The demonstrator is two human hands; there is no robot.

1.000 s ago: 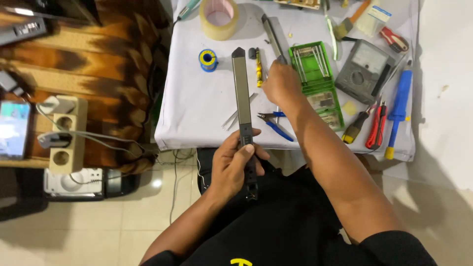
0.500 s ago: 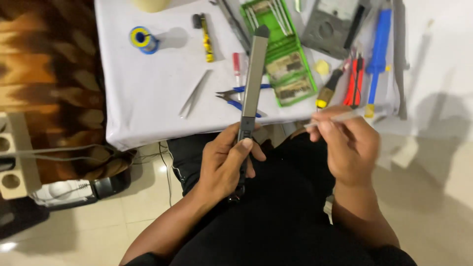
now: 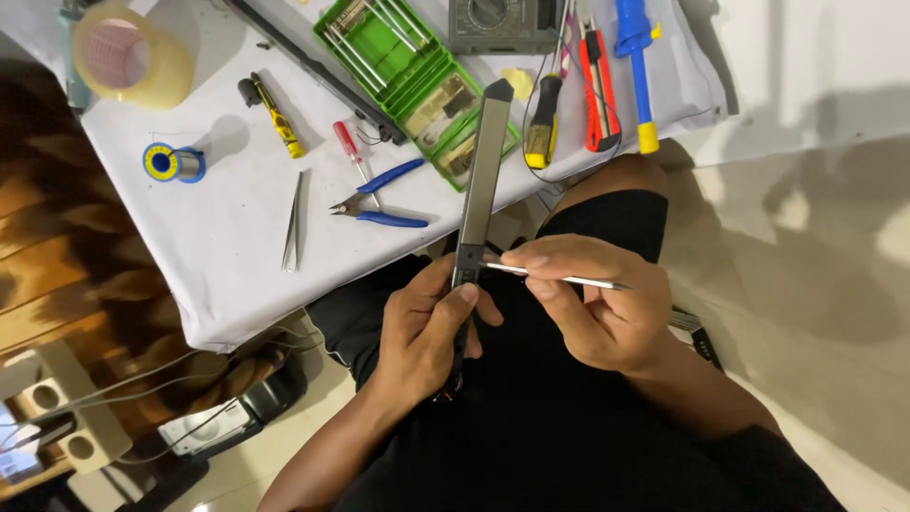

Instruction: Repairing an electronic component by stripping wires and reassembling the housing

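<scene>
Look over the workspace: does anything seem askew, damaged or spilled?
Nothing is spilled or visibly broken. The white cloth lies askew, its corner hanging off the edge, and the green case sits open among scattered tools.

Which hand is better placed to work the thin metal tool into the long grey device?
Right. The right hand pinches the thin metal tool, its tip at the long grey device. The left hand is wrapped around the device's lower end, steadying it.

A single head-worn camera looks steeply down from above, close over the person's lap. The white-covered tabletop (image 3: 237, 246) fills the upper left at a tilt, the pale tiled floor (image 3: 815, 237) the right; no second view shares the scene.
</scene>
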